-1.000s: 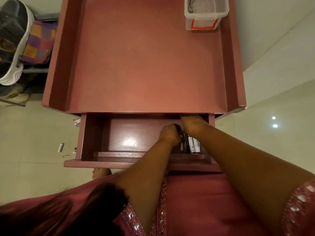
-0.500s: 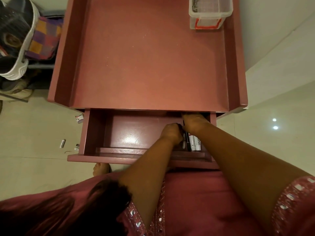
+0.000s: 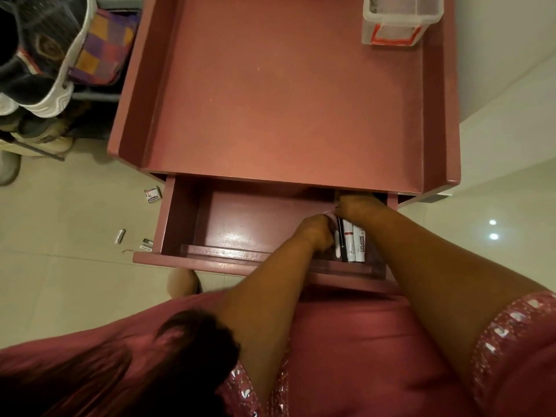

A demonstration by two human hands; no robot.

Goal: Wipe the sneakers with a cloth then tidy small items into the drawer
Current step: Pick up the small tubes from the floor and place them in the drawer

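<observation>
Both my hands are sitting inside the open drawer (image 3: 186, 218), down at its right end. My left hand (image 3: 316, 233) is curling, knuckles up, against a row of small tubes (image 3: 350, 239) lying side by side at the drawer's 3 o'clock end; fingers are bent, but I cannot tell if they are pinching anything, the tips are hidden. A thin black pen (image 3: 341, 236) is lying just beside my left knuckles, touching the tubes. One white tube is reading "CIPLADINE". My right hand (image 3: 358, 206) is reaching to the drawer's back right corner, at 1 o'clock from the tubes, fingers tucking under the tabletop's edge; their grip cannot be told either.

The drawer is hanging pulled out from the red table (image 3: 285, 100), its left half showing bare floor with a glare spot. On the table at 1 o'clock is standing a clear plastic box (image 3: 397, 19) with an orange handle.

Sneakers (image 3: 45, 55) are resting on a rack at 10 o'clock, well apart from the table, with a checked cloth (image 3: 102, 46) wedged between them and the table side.

Small items are lying on the floor tiles left of the drawer: a small carton (image 3: 152, 194), a white cylinder (image 3: 119, 236), another little piece (image 3: 146, 244) just beside the drawer front.
</observation>
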